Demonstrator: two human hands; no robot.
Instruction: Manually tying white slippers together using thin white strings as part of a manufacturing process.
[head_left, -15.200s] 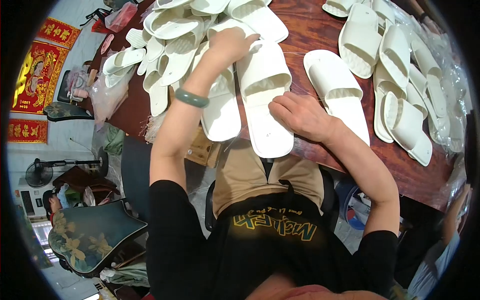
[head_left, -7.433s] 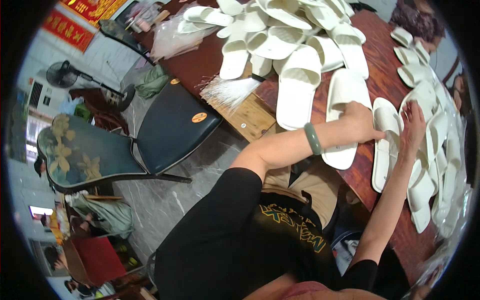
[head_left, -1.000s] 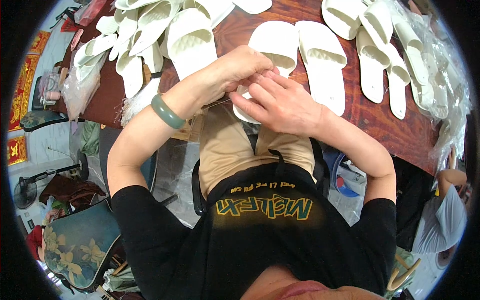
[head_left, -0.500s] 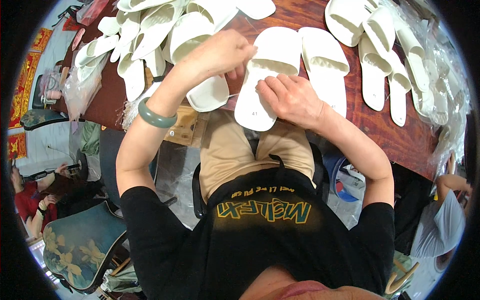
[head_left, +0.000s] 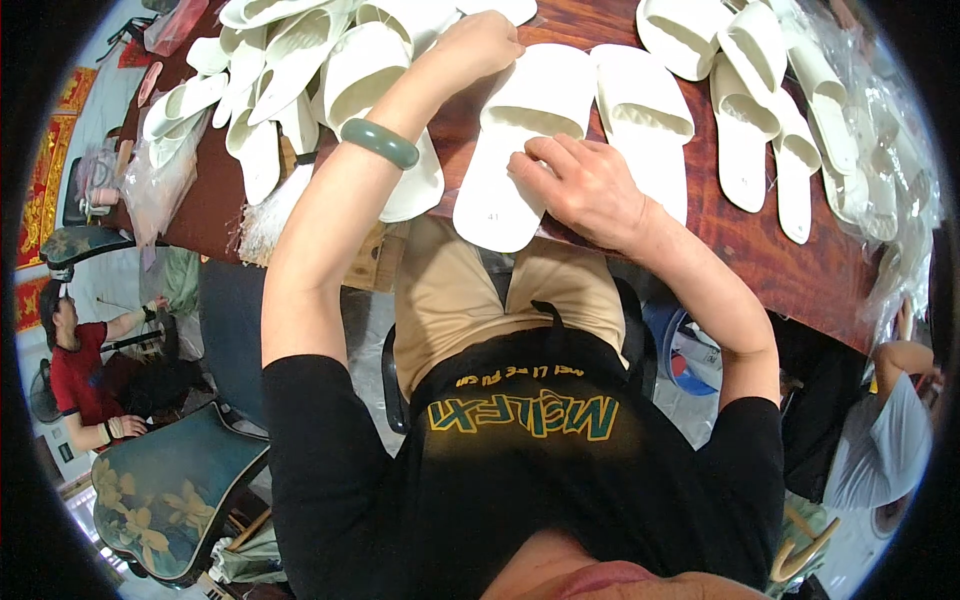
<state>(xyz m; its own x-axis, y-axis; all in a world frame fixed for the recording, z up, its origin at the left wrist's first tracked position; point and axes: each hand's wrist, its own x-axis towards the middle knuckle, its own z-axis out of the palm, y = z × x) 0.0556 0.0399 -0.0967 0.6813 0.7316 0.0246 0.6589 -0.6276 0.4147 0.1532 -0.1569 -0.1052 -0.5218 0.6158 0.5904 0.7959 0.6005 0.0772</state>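
A dark red wooden surface (head_left: 760,250) carried heaps of white slippers (head_left: 290,70). One white slipper (head_left: 520,140) lay sole-up at its near edge. The right hand (head_left: 585,185) pressed on it with curled fingers; the left hand (head_left: 480,45) gripped its toe end.

The slippers (head_left: 530,130) look like soft, matt white foam, smooth and without shine, lying on a worktop (head_left: 760,250) of dark reddish wood with a polished, slightly glossy grain. The bangle (head_left: 380,142) on the left wrist is a smooth, glossy green stone or glass. At the far right, crumpled clear plastic bags (head_left: 890,150) catch the light, thin and shiny.
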